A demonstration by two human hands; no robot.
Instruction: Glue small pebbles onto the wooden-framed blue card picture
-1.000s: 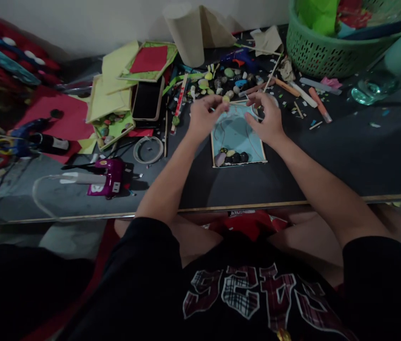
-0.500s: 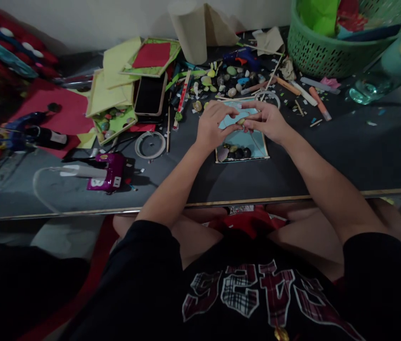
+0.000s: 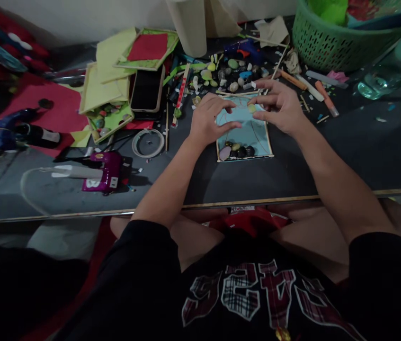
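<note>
A light-blue panel (image 3: 245, 130) framed with thin wooden sticks lies on the dark table, with curved lines drawn on it. Dark pebbles (image 3: 242, 151) and a pale lilac stone (image 3: 225, 152) sit along its near edge. Over the panel's upper right, my right hand (image 3: 280, 106) pinches a small yellow-green pebble (image 3: 252, 108) between thumb and fingers. A tiny white bit shows by one of its fingertips. At the panel's left side my left hand (image 3: 209, 118) hovers, thumb and fingers apart, holding nothing.
Behind the panel lies a heap of mixed pebbles (image 3: 234, 76) and a blue glue gun (image 3: 245, 49). A green basket (image 3: 324, 47) and a bottle (image 3: 374, 80) stand at the right. To the left are a tape roll (image 3: 148, 143), a phone (image 3: 147, 92) and a purple power socket (image 3: 104, 173).
My hands have moved apart. The pebble, earlier between both hands, is now in my right hand alone, farther right. My left hand has let go and opened.
</note>
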